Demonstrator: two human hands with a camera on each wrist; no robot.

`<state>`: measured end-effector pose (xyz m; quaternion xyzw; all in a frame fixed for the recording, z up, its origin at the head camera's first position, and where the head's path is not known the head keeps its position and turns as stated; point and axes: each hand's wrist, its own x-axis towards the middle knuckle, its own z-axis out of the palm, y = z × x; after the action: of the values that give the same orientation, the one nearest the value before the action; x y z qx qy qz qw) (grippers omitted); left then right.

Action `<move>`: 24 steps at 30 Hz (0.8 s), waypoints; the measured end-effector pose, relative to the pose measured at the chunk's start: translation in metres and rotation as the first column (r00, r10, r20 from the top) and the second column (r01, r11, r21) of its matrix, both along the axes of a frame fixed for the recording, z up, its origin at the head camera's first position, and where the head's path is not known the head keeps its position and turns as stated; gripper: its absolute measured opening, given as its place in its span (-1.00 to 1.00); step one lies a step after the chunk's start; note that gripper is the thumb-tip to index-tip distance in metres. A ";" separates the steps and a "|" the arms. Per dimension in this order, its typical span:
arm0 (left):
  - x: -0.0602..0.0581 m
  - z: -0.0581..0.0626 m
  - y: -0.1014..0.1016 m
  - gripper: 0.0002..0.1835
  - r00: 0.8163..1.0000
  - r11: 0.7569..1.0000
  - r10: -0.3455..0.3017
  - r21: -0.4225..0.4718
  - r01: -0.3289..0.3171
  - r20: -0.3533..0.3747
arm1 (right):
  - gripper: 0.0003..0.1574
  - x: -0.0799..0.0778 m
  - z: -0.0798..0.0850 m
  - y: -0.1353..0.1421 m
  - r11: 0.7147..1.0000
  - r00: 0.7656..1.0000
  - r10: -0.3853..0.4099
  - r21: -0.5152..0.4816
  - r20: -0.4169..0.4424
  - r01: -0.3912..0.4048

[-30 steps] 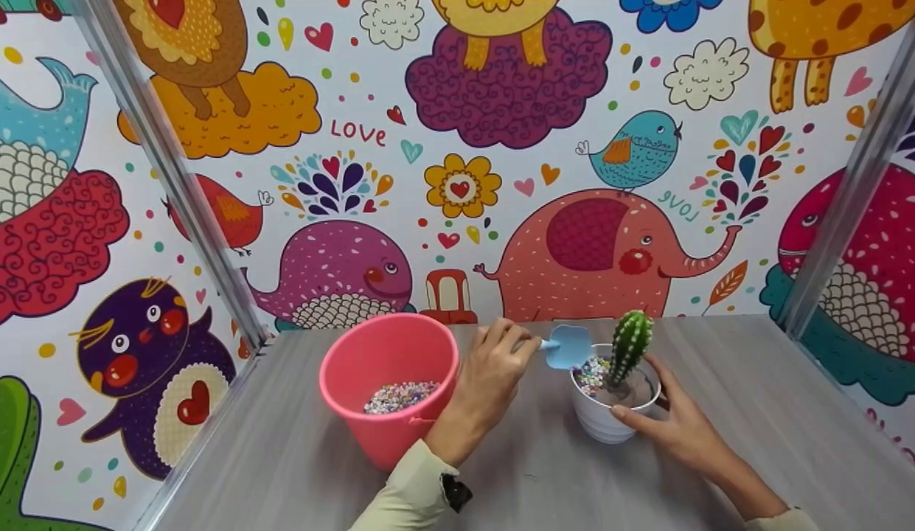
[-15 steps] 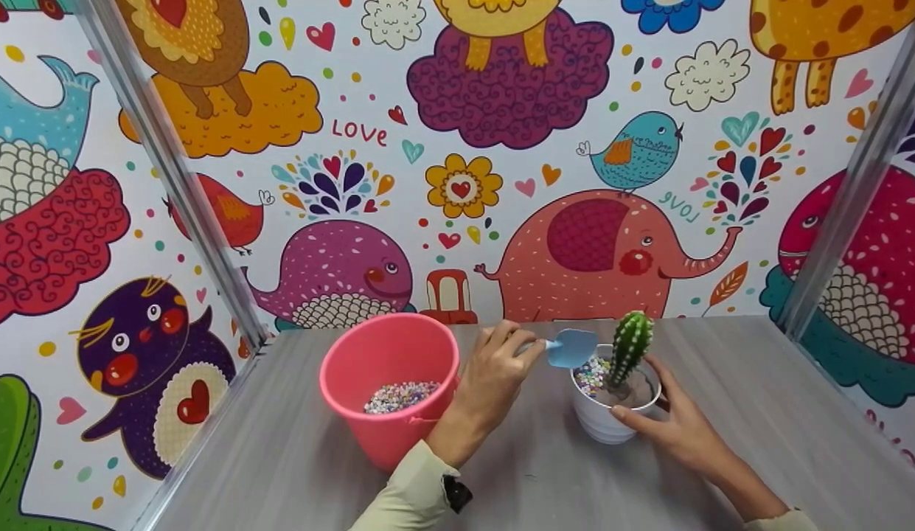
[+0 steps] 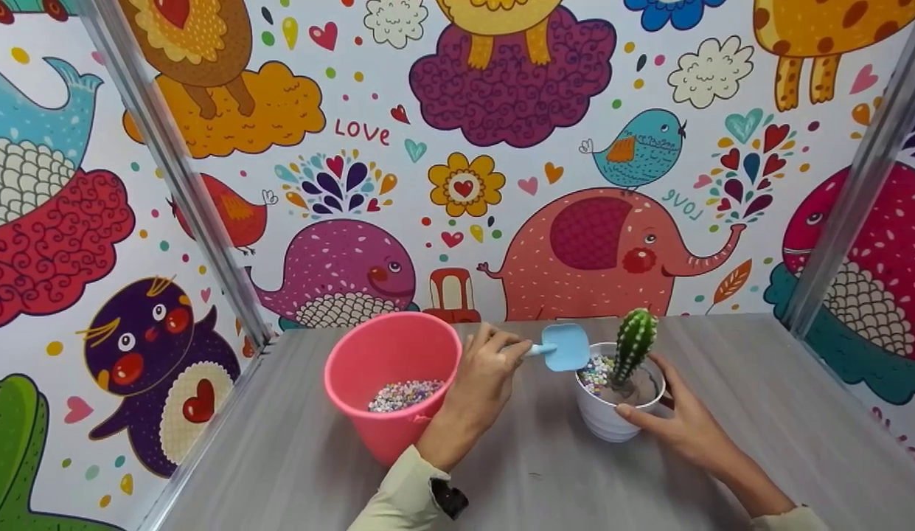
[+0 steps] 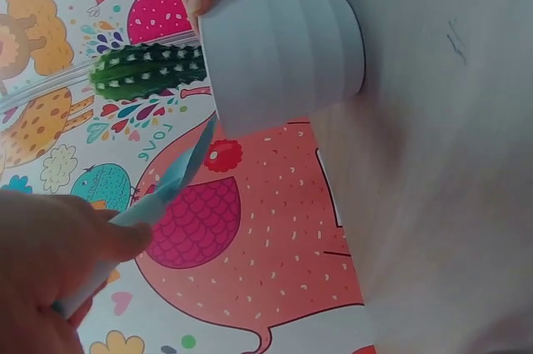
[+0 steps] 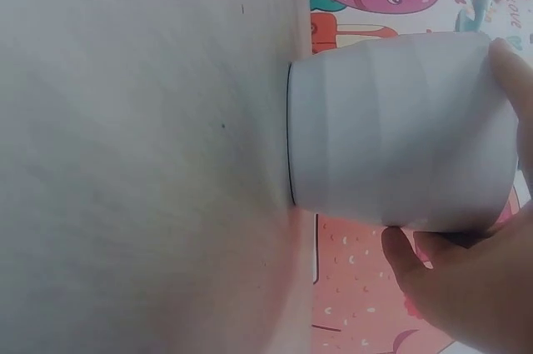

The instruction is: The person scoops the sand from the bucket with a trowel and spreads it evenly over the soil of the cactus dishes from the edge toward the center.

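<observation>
My left hand [image 3: 481, 380] grips the handle of a small light-blue toy shovel [image 3: 565, 346]. The blade is beside the left rim of a white ribbed pot [image 3: 610, 417]; in the left wrist view its tip appears close to the rim, and I cannot tell if they touch. A green cactus with white spots [image 3: 636, 343] stands in the pot. Small multicoloured beads [image 3: 596, 372] cover the left part of its fill; the right part is a greyish-brown surface. My right hand [image 3: 693, 431] holds the pot's right side, thumb at the front and fingers behind.
A pink bucket [image 3: 387, 431] with more multicoloured beads [image 3: 404, 396] inside stands to the left, close by my left forearm. The grey wood-grain table [image 3: 545, 487] ends at a wall with cartoon animals [image 3: 457, 110]. Metal posts [image 3: 184, 184] rise at both back corners.
The shovel blade tilted toward the pot, then turned back and drew slightly left with my left hand. My right hand and the pot keep their place.
</observation>
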<state>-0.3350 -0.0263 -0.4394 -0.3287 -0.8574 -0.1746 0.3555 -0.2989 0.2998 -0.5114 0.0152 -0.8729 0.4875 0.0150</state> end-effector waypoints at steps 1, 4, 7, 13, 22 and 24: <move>0.001 0.001 -0.002 -0.69 1.000 1.000 -0.010 0.022 0.009 0.030 | 0.49 0.000 0.000 0.000 1.000 1.000 0.002 -0.002 -0.002 -0.002; 0.005 0.003 -0.009 -0.69 0.996 0.997 -0.039 0.076 0.033 0.085 | 0.48 0.000 0.000 0.000 1.000 1.000 0.005 -0.006 -0.006 -0.005; 0.009 0.007 -0.015 -0.69 0.993 0.994 -0.050 0.107 0.039 0.110 | 0.48 0.000 0.001 0.001 1.000 1.000 0.010 0.002 -0.007 -0.010; 0.017 0.015 -0.026 -0.69 0.989 0.988 -0.045 0.153 0.023 0.144 | 0.49 -0.001 0.002 0.002 1.000 1.000 0.011 0.027 0.003 -0.011; 0.024 0.019 -0.050 -0.68 0.984 0.979 -0.006 0.200 -0.030 0.179 | 0.50 0.002 0.011 -0.002 0.998 0.996 -0.036 0.046 -0.083 0.040; 0.025 0.020 -0.055 -0.68 0.983 0.977 -0.004 0.210 -0.035 0.186 | 0.48 0.004 0.017 -0.005 0.998 0.988 -0.048 0.022 -0.148 0.052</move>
<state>-0.3103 -0.0811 -0.4193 -0.2646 -0.8657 -0.2921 0.3087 -0.2944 0.2951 -0.4947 0.0296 -0.8756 0.4734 0.0917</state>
